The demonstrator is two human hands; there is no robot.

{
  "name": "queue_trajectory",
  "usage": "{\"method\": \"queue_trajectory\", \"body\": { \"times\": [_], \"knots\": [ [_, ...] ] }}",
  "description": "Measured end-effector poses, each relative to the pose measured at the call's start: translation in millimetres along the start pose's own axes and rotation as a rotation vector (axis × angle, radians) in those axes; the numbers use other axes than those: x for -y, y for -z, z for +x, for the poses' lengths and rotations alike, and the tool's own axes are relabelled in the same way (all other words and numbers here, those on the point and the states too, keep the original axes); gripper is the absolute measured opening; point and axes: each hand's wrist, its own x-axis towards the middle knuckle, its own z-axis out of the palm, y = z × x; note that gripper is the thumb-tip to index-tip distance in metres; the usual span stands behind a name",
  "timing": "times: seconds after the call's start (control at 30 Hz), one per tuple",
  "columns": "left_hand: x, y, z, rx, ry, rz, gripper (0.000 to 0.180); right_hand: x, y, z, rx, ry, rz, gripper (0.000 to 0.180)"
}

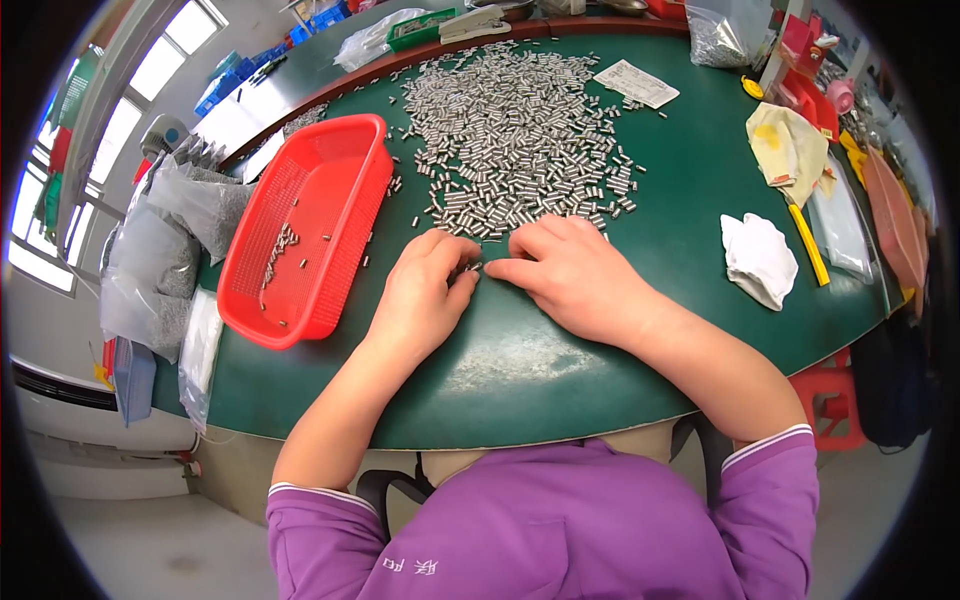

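Note:
A broad heap of small silvery metal cylinders (510, 130) covers the far middle of the green table. At its near edge, my left hand (420, 290) is closed, thumb and fingers curled round a few small metal cylinders (472, 267) that show between the fingertips. Just to the right, my right hand (575, 275) rests with its fingers bent down at the heap's near edge. Its thumb points at the left fingertips, almost touching them. What lies under the right fingers is hidden.
Left of the heap stands a red plastic basket (345, 290), tilted-looking, with a few cylinders inside. Clear bags of small parts (150, 250) crowd the left edge. To the right lie a paper slip (636, 83), a white cloth (758, 260), a yellow glove (787, 150) and a yellow-handled tool (808, 245).

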Motion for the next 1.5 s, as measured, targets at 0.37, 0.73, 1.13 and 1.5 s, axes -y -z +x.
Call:
{"method": "queue_trajectory", "body": {
  "times": [0.37,0.73,1.13,1.5],
  "knots": [
    [11.4,4.5,-8.0,-0.013,0.034,-0.02,0.031,-19.6,24.6,15.5,-0.392,-0.165,-0.357,0.031],
    [5.7,-7.7,-7.2,0.011,-0.013,-0.182,0.047,-0.2,0.3,11.4,-0.052,-0.058,-0.085,0.022],
    [-1.2,-13.2,-10.2,0.074,-0.026,-0.247,0.049,7.6,7.5,6.8,0.058,-0.095,0.093,0.019],
    [-15.3,-8.2,-9.8,0.121,0.149,-0.482,0.06,8.9,7.1,5.4,0.076,-0.166,0.152,0.017]
  ]
}}
